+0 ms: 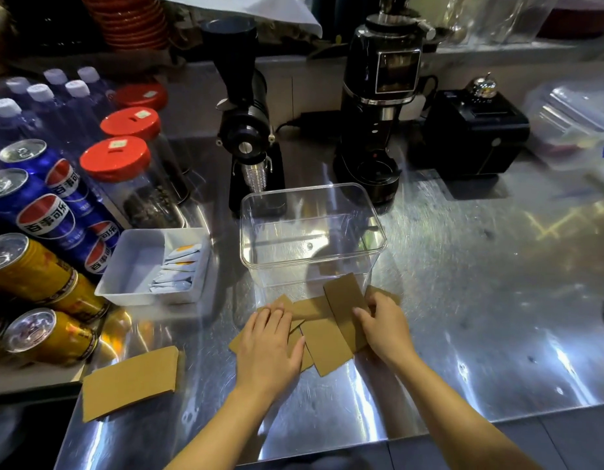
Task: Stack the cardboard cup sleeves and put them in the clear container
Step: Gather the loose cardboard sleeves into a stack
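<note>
Steel bench (463,300), shiny, cluttered at the back: two black grinders (249,130) (382,106) stand right behind the clear container (312,232), a black box (476,134) to their right. Left side has red-lidded jars (124,164), blue cans (42,198), yellow cans (32,269), and a white tray (137,266) with sachets just beside the container. Container sits open-topped, nothing inside. Loose cardboard cup sleeves (327,344) lie scattered and overlapping on the bench just in front of it, one touching its front wall. A separate sleeve stack (131,381) lies well apart at near left. My left hand (270,344) is flat, fingers spread and released, pressing on the left sleeves. My right hand (385,327) has fingers curled on the edge of one tilted sleeve (344,300); pinching or just touching, cannot tell.
</note>
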Demonstrator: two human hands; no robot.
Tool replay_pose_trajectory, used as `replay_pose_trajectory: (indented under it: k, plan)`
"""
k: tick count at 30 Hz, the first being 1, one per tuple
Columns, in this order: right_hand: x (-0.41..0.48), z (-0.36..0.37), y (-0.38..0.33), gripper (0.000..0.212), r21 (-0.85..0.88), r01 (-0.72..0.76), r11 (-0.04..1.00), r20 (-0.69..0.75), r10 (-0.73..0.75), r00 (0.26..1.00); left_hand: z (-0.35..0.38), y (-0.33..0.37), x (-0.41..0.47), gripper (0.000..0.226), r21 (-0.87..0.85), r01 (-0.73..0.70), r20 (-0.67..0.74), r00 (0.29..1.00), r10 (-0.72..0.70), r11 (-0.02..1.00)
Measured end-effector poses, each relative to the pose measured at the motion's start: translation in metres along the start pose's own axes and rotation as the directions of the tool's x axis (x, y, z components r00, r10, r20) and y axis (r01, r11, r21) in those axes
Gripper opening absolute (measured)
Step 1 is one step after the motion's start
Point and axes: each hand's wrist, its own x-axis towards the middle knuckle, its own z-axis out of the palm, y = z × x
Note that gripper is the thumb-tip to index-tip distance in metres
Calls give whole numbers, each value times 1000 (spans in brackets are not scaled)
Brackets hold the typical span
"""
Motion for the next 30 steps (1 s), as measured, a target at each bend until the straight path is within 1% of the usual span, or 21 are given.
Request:
replay_pose_trajectory:
  k: [1,2,3,4,5,6,8,9,10,12,14,16,18,21,23,24,25,27,28,30]
  plan:
    - [-1,-2,0,16,110,-11,994,9,11,1000,-3,4,3,29,-51,25,7,1000,-25,998]
    - [-3,-5,0,18,217,-23,976,16,20,1000,-6,9,5,24,-144,94,42,995,-89,985]
    - [-5,-8,-2,18,316,-37,948,29,29,999,-10,14,8,21,-266,203,101,978,-182,942]
    - [-8,-10,-4,17,407,-44,912,42,30,999,-13,20,11,19,-406,333,192,942,-276,851]
    - [-11,-12,-7,16,485,-55,873,60,29,998,-16,25,14,19,-535,444,291,895,-337,718]
    - [-15,-13,-10,14,549,-71,833,84,30,996,-18,31,18,20,-640,516,370,856,-360,569]
    - [-23,-13,-16,11,637,-119,761,148,31,989,-21,42,26,23,-765,579,471,802,-368,281]
    - [-27,-13,-18,11,674,-140,726,175,27,984,-22,46,29,23,-796,584,505,786,-356,161]
    - [-31,-12,-20,11,700,-151,698,193,18,981,-22,49,30,21,-810,583,532,777,-337,65]
    - [-37,-10,-23,12,704,-137,697,203,-13,979,-22,54,31,15,-813,579,570,768,-292,-62]
    - [-42,-8,-22,10,686,-120,718,206,-34,978,-22,56,30,11,-806,578,588,762,-271,-124]
    - [-45,-7,-19,9,664,-119,738,209,-31,977,-23,57,30,6,-801,573,598,751,-280,-176]
    - [-45,-7,-13,14,614,-115,781,187,-3,982,-24,58,30,7,-780,578,626,731,-273,-240]
    - [-41,-9,-3,17,489,-123,863,63,106,992,-27,58,30,13,-749,584,657,716,-237,-312]
    - [-36,-13,3,20,306,-146,941,-44,167,985,-28,56,28,14,-737,585,669,702,-245,-337]
    - [-34,-14,6,28,203,-166,965,-85,187,979,-28,54,27,12,-729,594,679,690,-251,-341]
    - [-31,-15,8,40,112,-198,974,-110,210,971,-28,52,25,11,-717,608,693,676,-251,-341]
    - [-27,-14,11,64,-47,-273,961,-125,265,956,-27,49,23,15,-684,647,726,646,-234,-338]
    - [-26,-13,11,72,-121,-298,947,-122,284,951,-26,49,22,19,-666,662,743,632,-222,-344]
    - [-24,-10,9,78,-215,-312,925,-115,294,949,-25,47,20,26,-638,680,766,609,-205,-361]
